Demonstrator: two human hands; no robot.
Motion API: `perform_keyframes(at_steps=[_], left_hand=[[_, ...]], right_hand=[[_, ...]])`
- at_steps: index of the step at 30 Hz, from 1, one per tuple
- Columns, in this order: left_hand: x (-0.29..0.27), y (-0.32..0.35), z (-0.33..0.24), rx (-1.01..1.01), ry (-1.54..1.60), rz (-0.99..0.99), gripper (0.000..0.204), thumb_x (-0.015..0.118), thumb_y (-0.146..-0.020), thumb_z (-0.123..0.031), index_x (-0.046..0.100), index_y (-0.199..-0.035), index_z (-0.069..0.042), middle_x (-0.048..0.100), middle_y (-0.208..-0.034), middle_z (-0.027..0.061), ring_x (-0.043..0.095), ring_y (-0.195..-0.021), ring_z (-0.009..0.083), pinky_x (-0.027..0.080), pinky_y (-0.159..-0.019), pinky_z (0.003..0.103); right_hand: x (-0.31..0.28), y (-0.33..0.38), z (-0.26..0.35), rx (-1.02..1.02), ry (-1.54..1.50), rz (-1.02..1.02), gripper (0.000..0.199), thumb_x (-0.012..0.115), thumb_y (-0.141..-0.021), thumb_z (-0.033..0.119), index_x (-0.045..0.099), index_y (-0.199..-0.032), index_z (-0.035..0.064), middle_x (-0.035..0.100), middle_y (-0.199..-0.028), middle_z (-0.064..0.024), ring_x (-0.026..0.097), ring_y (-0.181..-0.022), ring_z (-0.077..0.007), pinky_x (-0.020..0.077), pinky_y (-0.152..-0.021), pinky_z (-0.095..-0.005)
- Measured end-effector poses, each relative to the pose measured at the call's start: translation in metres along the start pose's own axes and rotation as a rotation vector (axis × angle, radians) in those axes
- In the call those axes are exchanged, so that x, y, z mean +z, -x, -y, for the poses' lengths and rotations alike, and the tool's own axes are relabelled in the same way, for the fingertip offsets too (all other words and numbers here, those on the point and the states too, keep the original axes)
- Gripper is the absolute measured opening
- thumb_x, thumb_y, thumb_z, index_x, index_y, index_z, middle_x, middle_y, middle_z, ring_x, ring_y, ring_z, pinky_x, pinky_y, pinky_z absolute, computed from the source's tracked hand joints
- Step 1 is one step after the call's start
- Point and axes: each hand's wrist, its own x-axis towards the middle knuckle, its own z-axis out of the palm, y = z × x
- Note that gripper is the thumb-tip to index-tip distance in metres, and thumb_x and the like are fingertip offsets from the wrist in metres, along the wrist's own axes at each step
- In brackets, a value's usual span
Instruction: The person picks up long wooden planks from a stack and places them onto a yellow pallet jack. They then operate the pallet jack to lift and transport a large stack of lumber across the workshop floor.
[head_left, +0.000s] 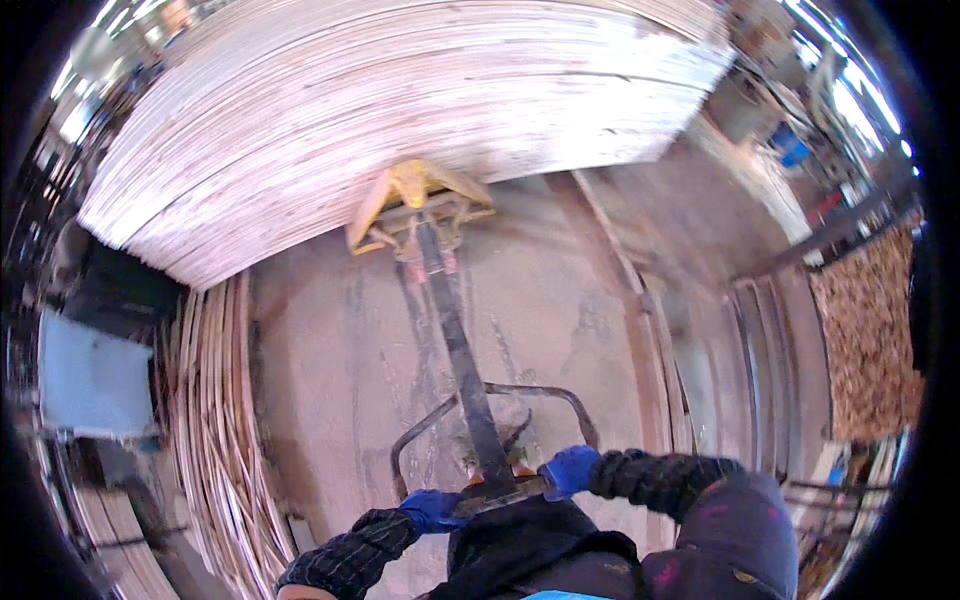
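Note:
A pallet jack stretches ahead of me, its dark shaft (458, 345) running from near my body to a yellow frame (412, 186). My left hand (432, 510), in a blue glove, is closed round the left side of the crossbar (500, 494) at the shaft's near end. On the bar's right side my right hand (570, 471), also blue-gloved, is closed too. A curved dark metal loop (540, 390) spreads to both sides of the shaft. Beyond the yellow frame rises a big stack of thin pale wooden sheets (420, 100); the jack's forks are hidden under it.
Long wooden strips (215, 400) lie along the left of the dusty floor (320, 380). A floor rail (610, 240) runs along the right. Further right are metal bars (765, 350) and a brown rough-textured stack (868, 335). A pale panel (95, 375) stands far left.

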Motion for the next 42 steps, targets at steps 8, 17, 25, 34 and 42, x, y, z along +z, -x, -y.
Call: perform_keyframes(at_steps=[8,17,25,34,42], left_hand=[[0.106,-0.064,0.049,0.054,-0.031,0.027,0.046,0.060,-0.080,-0.052,0.063,-0.108,-0.017,0.068,-0.076,0.0139,0.067,-0.074,0.0349,0.051,-0.066,0.048],[0.124,-0.100,0.054,-0.165,-0.040,0.191,0.054,0.053,-0.083,-0.055,0.064,-0.115,-0.013,0.067,-0.108,0.0175,0.064,-0.100,0.0359,0.049,-0.087,0.048],[-0.001,-0.011,-0.011,0.068,0.044,0.091,0.046,0.060,-0.080,-0.055,0.065,-0.103,-0.016,0.068,-0.090,0.0170,0.065,-0.087,0.0389,0.051,-0.075,0.048],[0.085,-0.078,0.036,-0.098,-0.014,0.292,0.052,0.047,-0.086,-0.057,0.064,-0.109,-0.014,0.068,-0.101,0.0196,0.064,-0.096,0.0395,0.049,-0.084,0.049],[0.163,-0.118,0.089,-0.057,0.088,0.143,0.051,0.051,-0.084,-0.057,0.063,-0.111,-0.016,0.068,-0.103,0.0190,0.063,-0.098,0.0407,0.048,-0.087,0.051]], right_hand=[[0.104,-0.050,-0.037,0.050,0.009,0.143,0.035,0.059,-0.079,0.045,0.071,-0.088,0.0135,0.070,-0.085,-0.0150,0.067,-0.078,-0.0343,0.0531,-0.069,-0.0458],[0.121,-0.078,-0.047,0.186,-0.047,0.103,0.038,0.057,-0.082,0.047,0.070,-0.098,0.0161,0.070,-0.091,-0.0170,0.067,-0.087,-0.0365,0.0527,-0.076,-0.0471],[0.023,-0.004,-0.026,-0.087,-0.010,-0.044,0.035,0.063,-0.076,0.041,0.069,-0.096,0.0138,0.069,-0.085,-0.0145,0.066,-0.079,-0.0335,0.0509,-0.070,-0.0475],[0.111,-0.060,-0.039,0.069,-0.039,0.052,0.030,0.062,-0.077,0.038,0.070,-0.090,0.0122,0.069,-0.083,-0.0147,0.068,-0.080,-0.0343,0.0543,-0.069,-0.0456],[0.134,-0.084,-0.054,0.090,-0.103,0.072,0.031,0.062,-0.076,0.037,0.069,-0.097,0.0149,0.069,-0.085,-0.0166,0.067,-0.081,-0.0370,0.0533,-0.072,-0.0463]])
